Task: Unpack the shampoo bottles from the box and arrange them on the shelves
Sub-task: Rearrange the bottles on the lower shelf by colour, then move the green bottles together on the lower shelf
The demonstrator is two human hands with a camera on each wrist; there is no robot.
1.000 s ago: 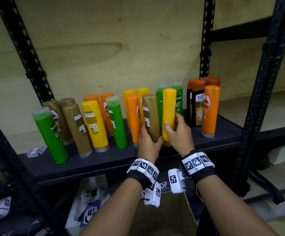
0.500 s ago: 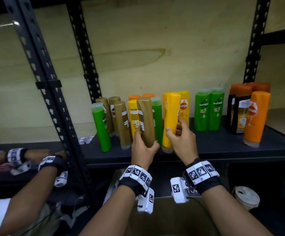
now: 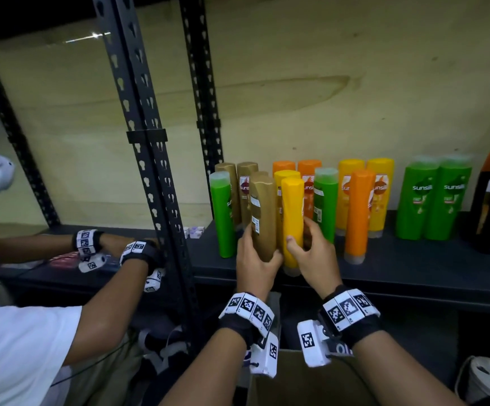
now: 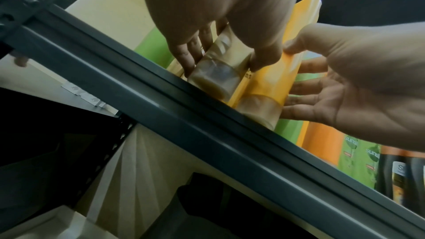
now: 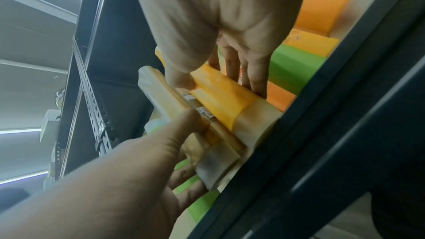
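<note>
My left hand [image 3: 255, 253] grips a golden-brown shampoo bottle [image 3: 263, 212] low on its body, upright with its cap down. Beside it my right hand [image 3: 311, 250] grips a yellow bottle [image 3: 293, 218] the same way. Both bottles touch side by side at the front edge of the dark shelf [image 3: 399, 271]. In the left wrist view the brown bottle's clear cap [image 4: 214, 77] and the yellow bottle [image 4: 282, 72] sit right at the shelf lip [image 4: 207, 124]. The right wrist view shows my thumb on the yellow bottle [image 5: 220, 97], with the brown bottle [image 5: 165, 101] beside it.
Green [image 3: 222, 212], brown, orange [image 3: 358, 215] and yellow bottles stand in rows behind; two green ones [image 3: 431, 197] and dark ones stand to the right. A black upright post [image 3: 150, 171] rises at left. Another person's hands [image 3: 115, 247] work beyond it. A cardboard box [image 3: 311, 385] lies below.
Both hands have carried their bottles leftward along the shelf, now in front of the left group. The view has swung left, bringing the post and another person's arms in.
</note>
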